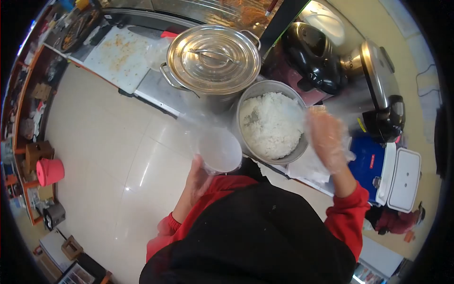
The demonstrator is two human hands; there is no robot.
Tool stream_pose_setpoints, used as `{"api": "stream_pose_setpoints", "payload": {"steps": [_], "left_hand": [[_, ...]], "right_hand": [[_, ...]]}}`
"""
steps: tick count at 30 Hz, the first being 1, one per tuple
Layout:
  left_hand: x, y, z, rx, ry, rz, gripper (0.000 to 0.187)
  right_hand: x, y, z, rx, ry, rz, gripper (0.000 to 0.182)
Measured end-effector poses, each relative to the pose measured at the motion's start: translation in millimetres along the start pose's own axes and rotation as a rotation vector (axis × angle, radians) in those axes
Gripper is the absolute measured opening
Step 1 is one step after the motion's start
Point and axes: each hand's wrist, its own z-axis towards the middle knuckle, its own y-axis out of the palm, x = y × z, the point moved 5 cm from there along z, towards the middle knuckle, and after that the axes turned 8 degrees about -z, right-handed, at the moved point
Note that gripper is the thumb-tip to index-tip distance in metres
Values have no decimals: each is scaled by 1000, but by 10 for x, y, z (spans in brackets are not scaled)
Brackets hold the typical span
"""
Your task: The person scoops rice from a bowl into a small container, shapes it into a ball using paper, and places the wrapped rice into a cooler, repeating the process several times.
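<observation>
Rice, white and cooked, fills the round grey metal pot (270,124) at the centre of the view, and we see it standing on the steel surface (156,90) just in front of us. Our left hand (198,177) is closed around the underside of a clear round plastic container (218,149), gripping it from below and holding it just beside the pot's near-left rim. Our right hand (327,139), covered by a thin transparent plastic glove, hovers at the pot's right edge with the fingers spread and loosely open; it looks blurred, and we cannot tell whether any rice lies in it. Both arms wear red sleeves (347,213) over a black apron (255,236).

Behind the rice pot, touching or nearly touching it, stands a large stainless steel stockpot (210,61) with its shiny lid on and a handle across the top. Further left on the surface lies a white cutting board (120,57) speckled with crumbs. To the right we see a black rice cooker (312,57) and, beside it, a silver and black one (380,90) with its lid up. Below those sits a blue cooler box (373,163) with its white lid (404,179) swung open. Across the pale tiled floor (104,156), well apart from us, stands a small pink bucket (49,171).
</observation>
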Motion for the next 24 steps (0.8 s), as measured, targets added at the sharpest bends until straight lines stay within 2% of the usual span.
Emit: {"api": "stream_pose_setpoints", "payload": {"steps": [3,6,10,13,16,19,22,24], "left_hand": [[-42,-7,173,-32,-107,-11,66],[-124,33,311,-24,-171,-42,66],[-247,14,418,22,-119,-69,66],[-285,8,383,17,-102,-63,67],[-217,91,380,12,-89,-38,71],[-197,78,373,27,-62,-1,72],[-132,186,336,40,-18,94,76],[-80,244,340,44,39,215,85]], "right_hand": [[126,-26,201,-355,247,-227,7],[66,459,87,-375,49,-208,7],[-59,428,145,-396,92,-49,7],[-375,580,39,-500,25,-22,6],[-952,580,-23,-440,-88,111,7],[-659,393,179,-445,-59,12,9],[-289,214,367,-297,-1,23,11],[-225,662,245,-118,-46,196,10]]}}
